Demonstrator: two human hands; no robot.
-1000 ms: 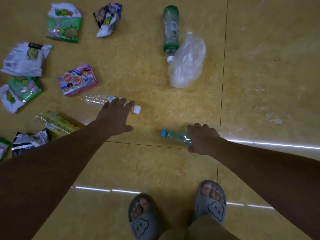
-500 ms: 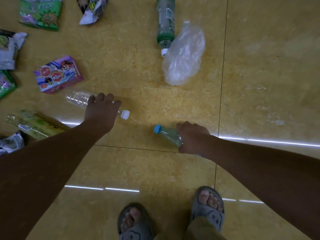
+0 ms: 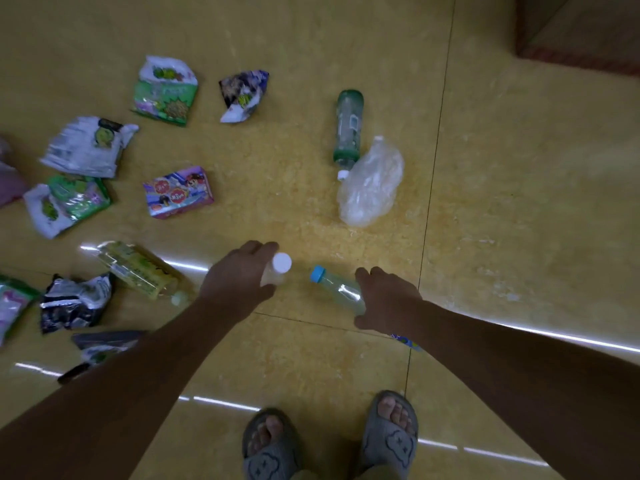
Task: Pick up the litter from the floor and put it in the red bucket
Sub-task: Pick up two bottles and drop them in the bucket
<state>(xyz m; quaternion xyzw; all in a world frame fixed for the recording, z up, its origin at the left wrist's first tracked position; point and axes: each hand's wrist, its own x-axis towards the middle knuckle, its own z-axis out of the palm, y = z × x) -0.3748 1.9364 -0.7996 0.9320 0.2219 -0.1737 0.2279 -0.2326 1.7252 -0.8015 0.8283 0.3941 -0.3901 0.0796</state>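
Glossy yellow tiled floor (image 3: 519,220), crossed by thin dark grout lines, mirrors white strip lights; a dark reddish-brown edge (image 3: 581,60) cuts across the top right corner. The left hand (image 3: 239,277) grasps a clear plastic bottle with a white cap (image 3: 277,268); the right hand (image 3: 386,299) curls round a clear plastic bottle with a blue cap (image 3: 337,287). Beyond them a green plastic bottle (image 3: 348,128) lies touching a crumpled clear plastic bag (image 3: 370,185), with colourful snack packets (image 3: 178,192) scattered leftward
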